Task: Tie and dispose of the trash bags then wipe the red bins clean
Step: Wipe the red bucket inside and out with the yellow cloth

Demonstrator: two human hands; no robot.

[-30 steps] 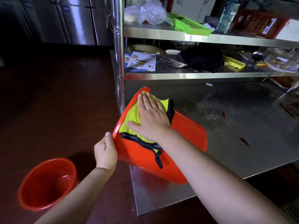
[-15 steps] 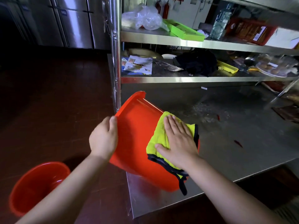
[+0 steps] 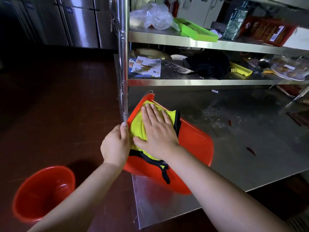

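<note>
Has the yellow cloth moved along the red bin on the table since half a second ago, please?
Yes. The yellow cloth, under the right hand, has slid from the bin's base end up towards the rim, nearer the shelf post.

I note the red bin (image 3: 194,144) on the worktop (image 3: 250,148) is smooth, glossy plastic. The cloth (image 3: 138,129) pressed on it is yellow, fuzzy-piled fabric with a black stitched border. The worktop is brushed stainless steel, dulled by scratches, smears and dried spots. Shelf (image 3: 184,41) and upright post (image 3: 123,56) are shinier polished metal. The second red bin (image 3: 41,191) on the floor shows glossy highlights inside. The floor (image 3: 50,106) looks dark, matt tile. A crumpled clear plastic bag (image 3: 150,15) glistens.
</note>
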